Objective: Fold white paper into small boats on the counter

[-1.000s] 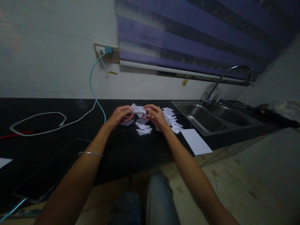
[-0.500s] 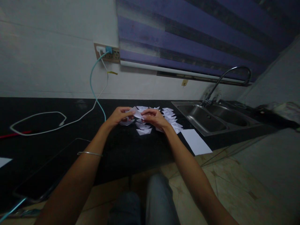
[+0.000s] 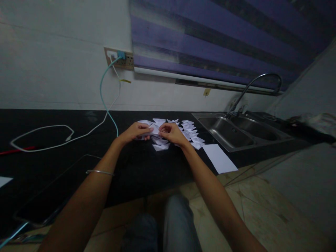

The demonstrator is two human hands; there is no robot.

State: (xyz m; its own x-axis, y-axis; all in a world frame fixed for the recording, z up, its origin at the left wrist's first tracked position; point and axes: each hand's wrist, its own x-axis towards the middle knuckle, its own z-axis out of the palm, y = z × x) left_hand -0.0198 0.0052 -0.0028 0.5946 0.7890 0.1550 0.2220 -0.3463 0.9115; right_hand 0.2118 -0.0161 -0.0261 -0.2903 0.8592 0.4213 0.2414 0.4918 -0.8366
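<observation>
Between my two hands is a folded white paper point(image 3: 155, 130), pinched at both ends above the dark counter. My left hand point(image 3: 137, 132) grips its left end, thumb on top and fingers beneath. At the right end, my right hand point(image 3: 170, 133) pinches it with thumb and fingertips. Just below and behind the hands lie several folded paper boats point(image 3: 161, 147) in a column, partly hidden by the hands. More paper boats point(image 3: 188, 126) stand in an overlapping row to the right of my right hand.
A flat white paper sheet point(image 3: 219, 159) lies near the counter's front edge, left of the steel sink point(image 3: 231, 131) with its curved faucet point(image 3: 252, 84). On the left are a dark phone point(image 3: 49, 199), a looped white cable point(image 3: 42, 127) and a red pen-like stick point(image 3: 18, 151).
The folded paper has tilted from upright and pointed to a flatter, wider position. Both hands have shifted slightly, and more of the boats behind them now shows.
</observation>
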